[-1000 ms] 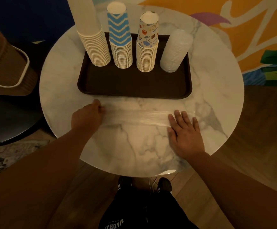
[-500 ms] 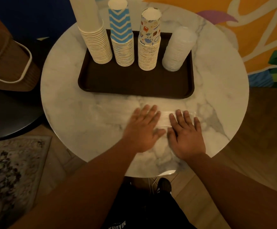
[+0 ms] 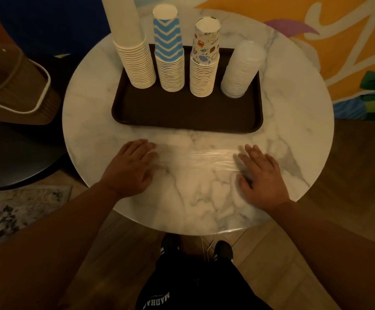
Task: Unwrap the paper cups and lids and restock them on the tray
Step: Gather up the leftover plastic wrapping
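Note:
A dark brown tray (image 3: 182, 117) sits on the round marble table (image 3: 293, 108). On its far side stand a plain white cup stack (image 3: 135, 57), a blue zigzag cup stack (image 3: 168, 54), a cartoon-print cup stack (image 3: 204, 61) and a stack of clear lids (image 3: 242, 68). A strip of clear plastic wrap (image 3: 195, 157) lies flat on the table in front of the tray. My left hand (image 3: 128, 168) presses flat on the wrap's left end. My right hand (image 3: 260, 173) rests flat on its right end.
A brown basket with a white rim (image 3: 14, 86) stands on a dark round surface to the left. A patterned rug (image 3: 7, 211) lies on the floor at lower left. My shoes (image 3: 195, 249) show under the table's near edge.
My left hand slid right along the wrap until it was next to my right hand, then back to the left end. My right hand stayed in place.

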`<state>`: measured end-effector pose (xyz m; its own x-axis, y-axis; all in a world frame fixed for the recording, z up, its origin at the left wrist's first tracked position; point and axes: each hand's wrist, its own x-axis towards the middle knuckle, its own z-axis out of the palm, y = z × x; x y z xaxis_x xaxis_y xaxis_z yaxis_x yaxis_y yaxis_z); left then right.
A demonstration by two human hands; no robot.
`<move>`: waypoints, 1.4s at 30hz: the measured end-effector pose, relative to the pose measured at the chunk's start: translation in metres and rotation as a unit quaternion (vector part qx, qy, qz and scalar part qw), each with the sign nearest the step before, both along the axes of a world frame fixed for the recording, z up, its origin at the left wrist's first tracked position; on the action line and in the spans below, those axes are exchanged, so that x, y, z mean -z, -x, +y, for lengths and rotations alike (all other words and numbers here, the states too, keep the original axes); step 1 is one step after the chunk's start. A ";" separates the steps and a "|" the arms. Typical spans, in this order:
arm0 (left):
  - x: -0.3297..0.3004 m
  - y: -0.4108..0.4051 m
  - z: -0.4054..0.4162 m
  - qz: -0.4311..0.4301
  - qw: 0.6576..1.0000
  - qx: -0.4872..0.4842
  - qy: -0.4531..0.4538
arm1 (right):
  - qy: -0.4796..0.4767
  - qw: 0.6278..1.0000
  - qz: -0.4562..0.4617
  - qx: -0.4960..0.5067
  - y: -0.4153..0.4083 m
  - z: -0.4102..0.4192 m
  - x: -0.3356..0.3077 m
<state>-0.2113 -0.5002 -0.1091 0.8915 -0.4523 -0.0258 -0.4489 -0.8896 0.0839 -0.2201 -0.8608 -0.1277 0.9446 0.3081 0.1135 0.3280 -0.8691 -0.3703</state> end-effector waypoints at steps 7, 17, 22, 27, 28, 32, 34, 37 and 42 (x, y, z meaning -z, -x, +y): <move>0.006 -0.006 0.007 -0.018 0.996 0.039 0.073 | -0.007 0.999 -0.047 -0.026 -0.019 -0.007 -0.002; 0.000 -0.049 -0.018 0.086 0.971 -0.188 0.119 | 0.084 0.986 0.015 0.144 -0.048 0.010 -0.006; 0.009 -0.052 -0.014 0.013 0.988 -0.124 0.090 | 0.125 0.970 -0.001 0.209 -0.043 0.015 -0.011; 0.016 -0.049 -0.008 -0.009 0.992 -0.092 0.090 | 0.082 0.996 0.014 0.017 -0.017 0.031 0.002; 0.018 -0.048 -0.006 -0.021 0.992 -0.089 0.083 | 0.084 0.995 0.056 0.023 -0.013 0.033 0.005; 0.019 -0.041 0.009 -0.048 0.983 -0.169 0.047 | 0.098 0.990 0.095 0.043 -0.007 0.029 0.013; 0.013 -0.040 0.007 -0.053 0.967 -0.247 0.042 | 0.101 0.989 0.097 0.044 -0.008 0.028 0.012; 0.001 -0.040 -0.029 -0.127 0.945 -0.289 0.081 | 0.103 0.989 0.098 0.047 -0.007 0.028 0.011; 0.000 -0.023 -0.155 0.039 0.993 0.017 0.111 | 0.092 0.990 0.102 0.042 -0.007 0.027 0.010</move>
